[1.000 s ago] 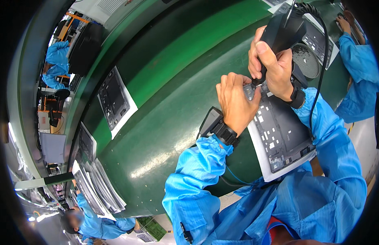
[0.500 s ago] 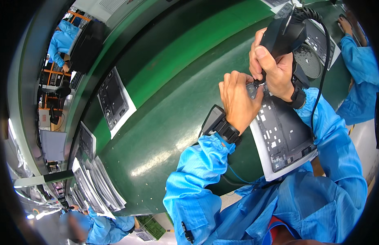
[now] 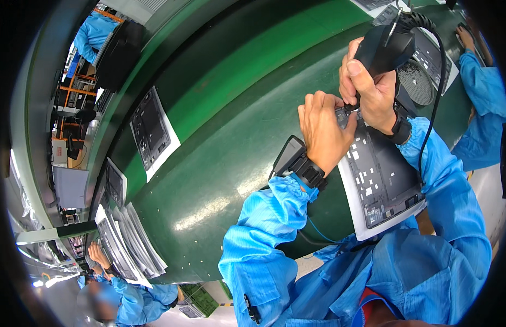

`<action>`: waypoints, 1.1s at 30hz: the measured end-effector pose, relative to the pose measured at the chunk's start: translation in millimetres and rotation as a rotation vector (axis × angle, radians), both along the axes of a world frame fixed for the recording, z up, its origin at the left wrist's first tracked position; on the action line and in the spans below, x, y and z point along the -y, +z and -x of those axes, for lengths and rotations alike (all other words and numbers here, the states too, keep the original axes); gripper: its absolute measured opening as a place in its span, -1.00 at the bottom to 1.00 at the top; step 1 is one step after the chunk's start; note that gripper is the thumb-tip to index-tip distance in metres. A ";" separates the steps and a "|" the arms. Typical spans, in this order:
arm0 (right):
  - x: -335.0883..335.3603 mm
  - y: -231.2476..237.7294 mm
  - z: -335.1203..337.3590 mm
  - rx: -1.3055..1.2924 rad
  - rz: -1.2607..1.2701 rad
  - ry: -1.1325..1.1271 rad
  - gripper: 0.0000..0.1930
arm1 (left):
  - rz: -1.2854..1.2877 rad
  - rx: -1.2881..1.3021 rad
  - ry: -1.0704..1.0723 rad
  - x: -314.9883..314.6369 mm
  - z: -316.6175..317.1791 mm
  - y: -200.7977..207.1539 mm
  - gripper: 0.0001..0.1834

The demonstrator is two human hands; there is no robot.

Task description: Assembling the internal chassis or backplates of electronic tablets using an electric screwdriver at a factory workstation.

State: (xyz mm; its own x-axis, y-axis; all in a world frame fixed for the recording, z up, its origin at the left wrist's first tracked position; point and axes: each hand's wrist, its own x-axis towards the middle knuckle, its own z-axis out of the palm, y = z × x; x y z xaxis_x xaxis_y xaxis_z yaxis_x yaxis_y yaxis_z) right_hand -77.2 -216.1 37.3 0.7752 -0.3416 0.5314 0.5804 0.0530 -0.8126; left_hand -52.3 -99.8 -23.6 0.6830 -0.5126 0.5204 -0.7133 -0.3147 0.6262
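Observation:
My right hand (image 3: 370,90) grips a black electric screwdriver (image 3: 385,49) with a coiled cable, tip pointing down. My left hand (image 3: 325,131) is closed beside the tip, thumb and fingers around a small dark part that they mostly hide. Both hands are over the far end of a dark flat device housing (image 3: 392,177) dotted with small white patches. Beneath the housing lies a white sheet (image 3: 352,212). Just right of my right hand is a round grey dish (image 3: 419,82) with a finely dotted surface. Black bands circle both wrists.
On the green bench (image 3: 225,180), a second housing (image 3: 150,131) lies on its sheet at the far left. A stack of sheets and panels (image 3: 127,245) stands near the left end. A co-worker's blue sleeve (image 3: 484,109) is at the right. The screwdriver's black cable (image 3: 439,103) hangs past my right arm.
Both hands and the screwdriver sit slightly further right in the picture, their grips unchanged. At the lower left, another person's hand has come into sight by the stack.

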 end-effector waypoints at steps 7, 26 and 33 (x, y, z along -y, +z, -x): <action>-1.0 1.0 -1.4 -0.012 -0.046 0.007 -0.83 | -0.014 -0.005 0.002 -0.5 -1.0 0.3 -0.63; 16.2 11.7 2.9 0.042 -0.004 0.028 -0.76 | 0.085 -0.039 -0.020 -11.3 3.6 8.7 -0.57; 92.6 24.8 80.7 -0.188 0.785 -0.712 -0.61 | -0.260 0.053 0.044 -42.3 -7.6 11.5 -0.75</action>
